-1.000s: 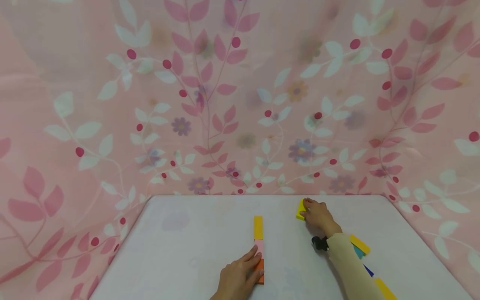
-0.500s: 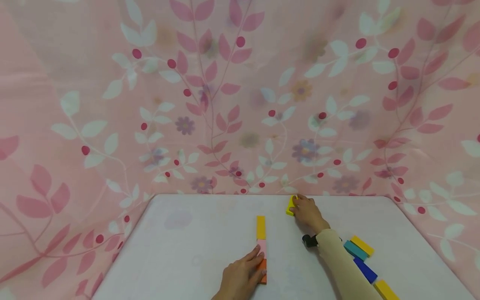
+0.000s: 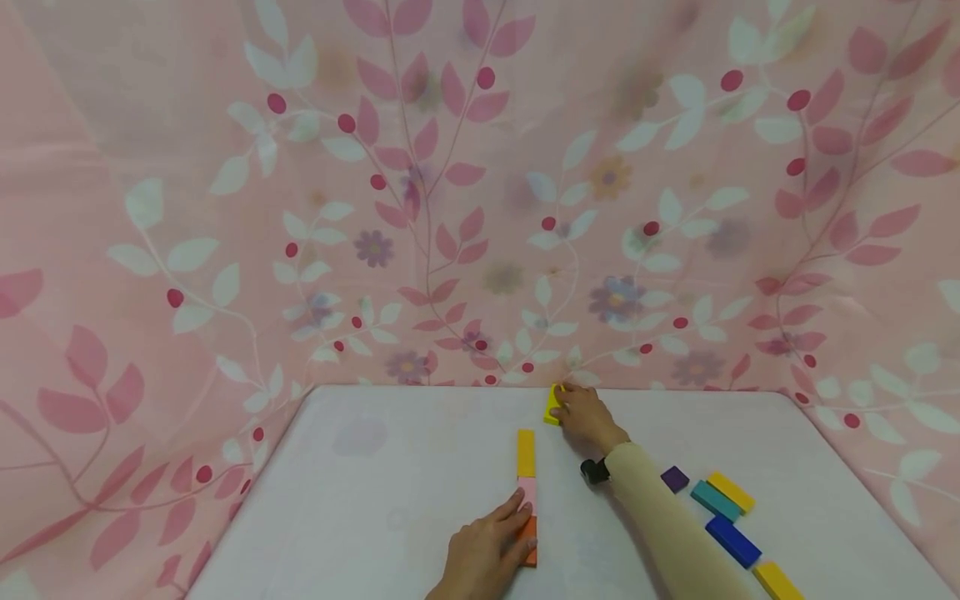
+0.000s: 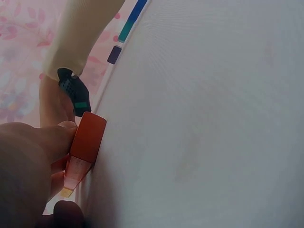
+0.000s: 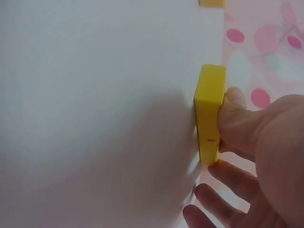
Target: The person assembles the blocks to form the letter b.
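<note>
In the head view a row of an orange block (image 3: pixel 529 552), a pink block (image 3: pixel 528 488) and a narrow yellow-orange block (image 3: pixel 526 452) runs end to end away from me. My left hand (image 3: pixel 483 546) rests on the orange and pink blocks. Its thumb (image 4: pixel 57 137) touches the orange one in the left wrist view. Near the table's back edge, my right hand (image 3: pixel 587 415) grips a bright yellow block (image 3: pixel 552 406). The right wrist view shows the thumb against that block's (image 5: pixel 208 114) side and a fingertip at its end, while the other fingers stay off it.
To the right, by the right sleeve (image 3: pixel 667 525), lie a dark purple block (image 3: pixel 675 478), a teal block (image 3: pixel 715 500), a yellow block (image 3: pixel 731 492), a blue block (image 3: pixel 733 541) and another yellow block (image 3: pixel 778 581). A flowered cloth (image 3: pixel 480 208) hangs behind the white table (image 3: pixel 390 492).
My right hand has moved left along the back edge with the bright yellow block. The sleeve has uncovered the dark purple, teal and blue blocks. My left hand has kept its place on the row.
</note>
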A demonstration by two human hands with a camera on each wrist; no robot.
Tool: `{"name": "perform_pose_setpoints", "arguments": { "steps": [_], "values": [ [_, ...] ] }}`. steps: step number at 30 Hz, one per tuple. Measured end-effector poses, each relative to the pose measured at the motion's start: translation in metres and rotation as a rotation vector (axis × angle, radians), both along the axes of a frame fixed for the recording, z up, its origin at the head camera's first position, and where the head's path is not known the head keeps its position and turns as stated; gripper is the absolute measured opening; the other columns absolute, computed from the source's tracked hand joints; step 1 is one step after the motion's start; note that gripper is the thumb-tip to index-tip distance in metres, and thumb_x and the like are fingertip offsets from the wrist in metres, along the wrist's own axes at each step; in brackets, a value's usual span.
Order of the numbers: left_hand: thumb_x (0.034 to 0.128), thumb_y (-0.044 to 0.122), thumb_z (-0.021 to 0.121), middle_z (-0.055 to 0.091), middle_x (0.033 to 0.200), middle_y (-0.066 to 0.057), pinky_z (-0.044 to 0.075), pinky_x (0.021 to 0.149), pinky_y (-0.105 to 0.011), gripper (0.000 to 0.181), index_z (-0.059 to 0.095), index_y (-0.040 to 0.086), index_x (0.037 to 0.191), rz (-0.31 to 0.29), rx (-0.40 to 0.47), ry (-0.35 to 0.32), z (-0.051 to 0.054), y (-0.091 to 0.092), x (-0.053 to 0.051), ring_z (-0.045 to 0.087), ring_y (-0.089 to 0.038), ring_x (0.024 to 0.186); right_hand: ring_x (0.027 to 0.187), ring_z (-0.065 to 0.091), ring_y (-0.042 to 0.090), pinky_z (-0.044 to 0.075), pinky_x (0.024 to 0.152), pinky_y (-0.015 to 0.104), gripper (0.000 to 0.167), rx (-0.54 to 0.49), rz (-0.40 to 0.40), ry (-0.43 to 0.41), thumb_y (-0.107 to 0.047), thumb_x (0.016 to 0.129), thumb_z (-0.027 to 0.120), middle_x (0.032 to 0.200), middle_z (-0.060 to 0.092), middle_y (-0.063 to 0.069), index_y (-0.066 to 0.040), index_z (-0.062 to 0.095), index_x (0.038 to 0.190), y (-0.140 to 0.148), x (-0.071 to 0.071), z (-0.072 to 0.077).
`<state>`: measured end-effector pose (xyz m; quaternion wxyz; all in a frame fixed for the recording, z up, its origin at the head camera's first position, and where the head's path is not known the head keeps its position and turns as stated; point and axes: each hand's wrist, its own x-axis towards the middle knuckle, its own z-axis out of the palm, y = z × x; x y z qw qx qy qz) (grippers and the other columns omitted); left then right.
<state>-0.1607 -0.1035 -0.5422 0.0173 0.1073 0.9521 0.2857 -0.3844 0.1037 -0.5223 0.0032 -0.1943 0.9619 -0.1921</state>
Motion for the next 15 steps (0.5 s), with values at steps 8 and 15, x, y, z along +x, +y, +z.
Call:
{"name": "perform_pose_setpoints", "arguments": {
  "steps": [8,15],
  "values": [
    [0.0983,0.053,0.07,0.055,0.158,0.014,0.061,0.082,-0.054,0.051,0.068,0.031,0.144,0.0,0.007,-0.047,0.002,0.0,-0.003,0.071,-0.027,0.125,0.133,0.054,0.052,0.045,0.113,0.068,0.049,-0.035,0.044,0.031,-0.026,0.104,0.069,0.155,0.053,0.026,-0.004,0.062,0.147,-0.017,0.0,0.001],
    [0.0985,0.053,0.071,0.056,0.158,0.013,0.062,0.082,-0.054,0.051,0.068,0.03,0.144,-0.004,0.002,-0.043,0.003,0.001,-0.003,0.072,-0.027,0.125,0.127,0.056,0.049,0.05,0.107,0.066,0.049,-0.016,0.089,0.031,-0.029,0.104,0.068,0.154,0.055,0.023,-0.008,0.062,0.148,-0.027,0.003,0.0]
  ]
}}
